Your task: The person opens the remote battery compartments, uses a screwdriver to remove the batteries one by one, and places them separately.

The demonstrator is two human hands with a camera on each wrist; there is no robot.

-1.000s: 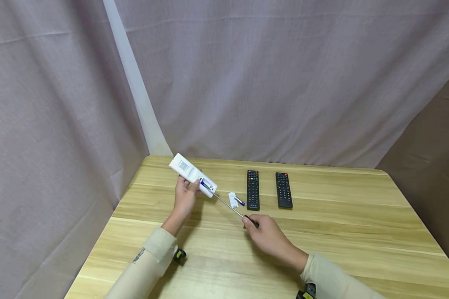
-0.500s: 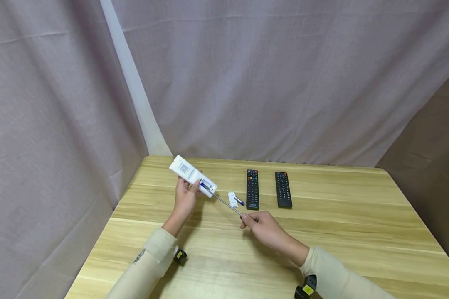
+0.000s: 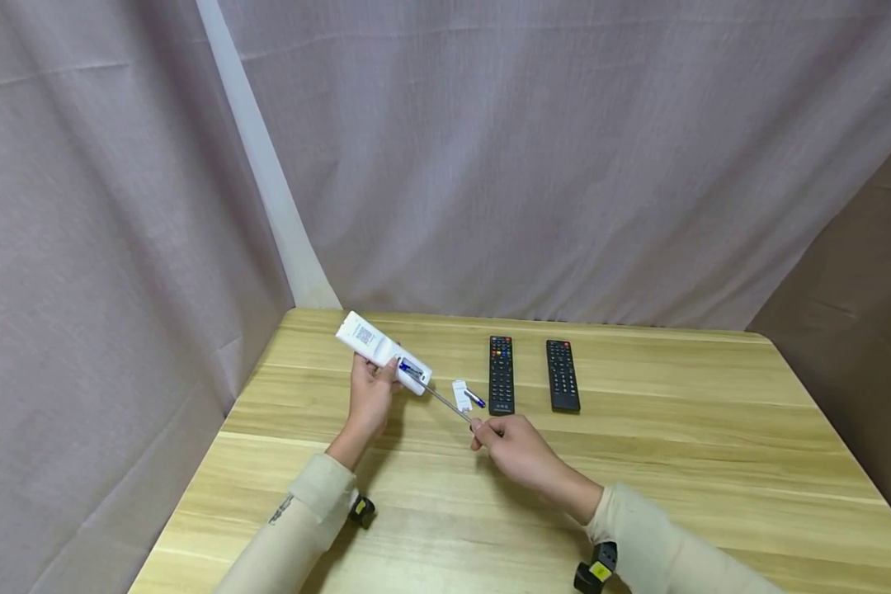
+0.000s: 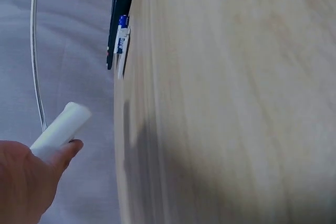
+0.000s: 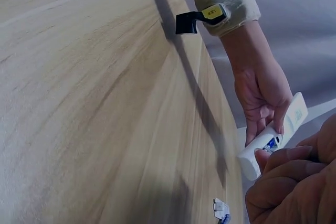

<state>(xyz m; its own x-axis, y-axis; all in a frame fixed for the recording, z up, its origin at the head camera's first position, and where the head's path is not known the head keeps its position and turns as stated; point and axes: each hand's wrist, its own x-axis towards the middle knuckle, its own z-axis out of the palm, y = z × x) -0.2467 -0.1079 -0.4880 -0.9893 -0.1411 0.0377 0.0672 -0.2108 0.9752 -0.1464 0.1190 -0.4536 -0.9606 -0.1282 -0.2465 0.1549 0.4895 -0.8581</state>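
My left hand [image 3: 371, 400] grips a white remote control [image 3: 367, 337], back side up and raised over the table. Its battery compartment lies open, with a blue-and-silver battery [image 3: 407, 368] inside. The fingers of my right hand [image 3: 523, 450] pinch a screwdriver [image 3: 447, 402]; its long metal shaft reaches into the compartment at the battery, and its handle is hidden in the palm. On the table to the right of the remote lie a white battery cover [image 3: 459, 393] and a loose blue-and-white battery [image 3: 475, 399], its end overlapping the cover.
Two black remote controls, one with coloured buttons [image 3: 501, 375] and a smaller one [image 3: 563, 376], lie face up right of the battery cover. The wooden table [image 3: 683, 462] meets a grey curtain [image 3: 527, 181] at its back edge.
My right hand has shifted slightly left along the screwdriver's line, nearer the white remote, and the dark handle no longer shows. The left hand and the white remote have barely moved.
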